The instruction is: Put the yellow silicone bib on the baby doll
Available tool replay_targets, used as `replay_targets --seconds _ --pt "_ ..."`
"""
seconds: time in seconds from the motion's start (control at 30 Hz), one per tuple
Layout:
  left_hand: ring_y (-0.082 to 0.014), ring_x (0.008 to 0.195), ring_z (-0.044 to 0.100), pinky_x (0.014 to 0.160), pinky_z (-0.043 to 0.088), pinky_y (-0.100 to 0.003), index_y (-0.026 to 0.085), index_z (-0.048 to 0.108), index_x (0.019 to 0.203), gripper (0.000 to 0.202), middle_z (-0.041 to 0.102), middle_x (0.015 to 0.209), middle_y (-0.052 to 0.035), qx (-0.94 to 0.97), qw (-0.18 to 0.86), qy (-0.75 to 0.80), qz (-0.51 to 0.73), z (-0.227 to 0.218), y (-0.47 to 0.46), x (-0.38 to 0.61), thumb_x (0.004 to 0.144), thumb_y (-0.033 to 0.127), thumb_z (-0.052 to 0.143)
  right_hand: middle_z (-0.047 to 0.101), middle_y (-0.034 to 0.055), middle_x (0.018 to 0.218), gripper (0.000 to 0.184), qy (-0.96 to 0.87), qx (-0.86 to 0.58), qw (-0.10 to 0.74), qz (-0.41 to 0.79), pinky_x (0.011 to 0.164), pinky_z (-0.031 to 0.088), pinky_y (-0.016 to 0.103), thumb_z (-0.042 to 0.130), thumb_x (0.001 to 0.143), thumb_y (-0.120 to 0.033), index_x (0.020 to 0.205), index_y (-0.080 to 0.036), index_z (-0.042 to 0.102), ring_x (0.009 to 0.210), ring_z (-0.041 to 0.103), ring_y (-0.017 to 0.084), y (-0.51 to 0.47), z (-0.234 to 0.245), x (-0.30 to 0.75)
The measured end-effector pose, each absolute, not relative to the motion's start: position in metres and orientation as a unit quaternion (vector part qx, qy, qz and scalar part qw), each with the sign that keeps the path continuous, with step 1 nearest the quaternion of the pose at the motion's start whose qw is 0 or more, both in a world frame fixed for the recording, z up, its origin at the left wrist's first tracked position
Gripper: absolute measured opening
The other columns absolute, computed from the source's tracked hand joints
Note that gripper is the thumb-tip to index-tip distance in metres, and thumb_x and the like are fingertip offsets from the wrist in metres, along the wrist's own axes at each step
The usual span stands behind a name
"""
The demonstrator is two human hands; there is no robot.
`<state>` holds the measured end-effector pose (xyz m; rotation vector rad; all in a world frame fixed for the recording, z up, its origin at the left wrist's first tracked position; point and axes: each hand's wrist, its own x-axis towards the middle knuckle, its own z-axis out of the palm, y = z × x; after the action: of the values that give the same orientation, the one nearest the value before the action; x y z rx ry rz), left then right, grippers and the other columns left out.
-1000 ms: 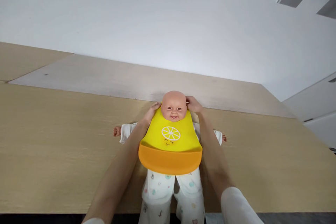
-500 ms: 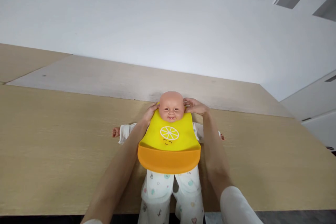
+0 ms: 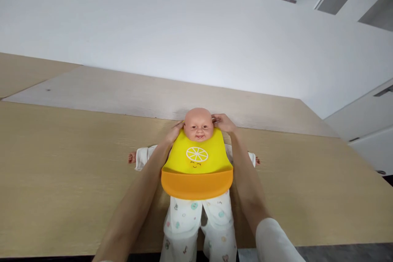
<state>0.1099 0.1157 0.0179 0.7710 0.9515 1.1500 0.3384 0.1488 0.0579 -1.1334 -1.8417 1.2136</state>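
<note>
A baby doll [image 3: 199,123] lies on its back, arms spread, in white printed clothes [image 3: 184,217]. Over its chest rests a yellow silicone bib [image 3: 175,153] with a lemon-slice print and an orange catch pocket [image 3: 197,185]. My left hand [image 3: 175,132] is closed on the bib's neck edge at the left of the doll's head, its fingertips hidden behind. On the other side, my right hand [image 3: 224,123] has its fingers bent in against the head, closed at the bib's neck strap; the strap ends behind the neck are hidden.
The doll lies on a light wooden table [image 3: 70,172], its legs reaching past the front edge. A paler board strip [image 3: 123,90] runs behind its head, against a white panel [image 3: 153,28]. White drawers [image 3: 368,118] stand at the right.
My right hand has moved slightly inward, closer to the doll's head, and its fingers are more drawn in. My left hand stays beside the head. The view has shifted a little.
</note>
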Motion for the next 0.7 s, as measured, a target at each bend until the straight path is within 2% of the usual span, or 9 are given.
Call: replay_targets --seconds 0.1,0.3,0.47,0.6,0.7 --pt "-0.0239 0.073 0.066 0.064 0.051 -0.031 0.019 0.068 0.079 0.026 0.072 0.075 -0.0042 0.369 0.653 0.428 0.504 0.021 0.119 0.105 0.058 0.034 0.072 0.071 0.0082 0.092 0.029 -0.706 -0.426 0.336 0.456 0.081 0.049 0.03 0.051 0.059 -0.022 0.082 -0.014 0.067 0.085 0.061 0.019 0.149 0.058 0.338" --pt "-0.0166 0.053 0.058 0.051 0.043 -0.027 0.018 0.067 0.074 0.021 0.068 0.07 -0.0022 0.424 0.62 0.451 0.481 0.031 0.121 0.098 0.062 0.034 0.073 0.068 0.0038 0.082 0.023 -0.74 -0.433 0.357 0.372 0.074 0.048 0.028 0.049 0.06 -0.027 0.072 -0.015 0.065 0.074 0.057 0.017 0.153 0.061 0.335" --pt "-0.0162 0.052 0.056 0.05 0.041 -0.026 0.019 0.066 0.073 0.022 0.066 0.066 -0.0012 0.434 0.604 0.449 0.495 0.03 0.122 0.1 0.062 0.037 0.072 0.067 0.0014 0.078 0.022 -0.741 -0.441 0.358 0.36 0.07 0.046 0.025 0.047 0.059 -0.027 0.069 -0.016 0.064 0.072 0.055 0.015 0.153 0.061 0.333" --pt "-0.0166 0.056 0.057 0.052 0.042 -0.027 0.02 0.066 0.078 0.026 0.066 0.069 -0.0012 0.424 0.596 0.451 0.512 0.023 0.124 0.102 0.062 0.039 0.071 0.067 0.0029 0.08 0.022 -0.732 -0.447 0.352 0.375 0.072 0.047 0.027 0.048 0.058 -0.023 0.069 -0.016 0.065 0.074 0.056 0.016 0.151 0.062 0.334" --pt "-0.0151 0.053 0.053 0.051 0.039 -0.026 0.02 0.062 0.074 0.025 0.062 0.066 -0.0002 0.428 0.564 0.483 0.515 0.023 0.124 0.103 0.063 0.041 0.07 0.068 0.0034 0.08 0.018 -0.731 -0.452 0.336 0.386 0.07 0.047 0.028 0.05 0.06 -0.021 0.067 -0.017 0.066 0.072 0.054 0.017 0.151 0.062 0.335"
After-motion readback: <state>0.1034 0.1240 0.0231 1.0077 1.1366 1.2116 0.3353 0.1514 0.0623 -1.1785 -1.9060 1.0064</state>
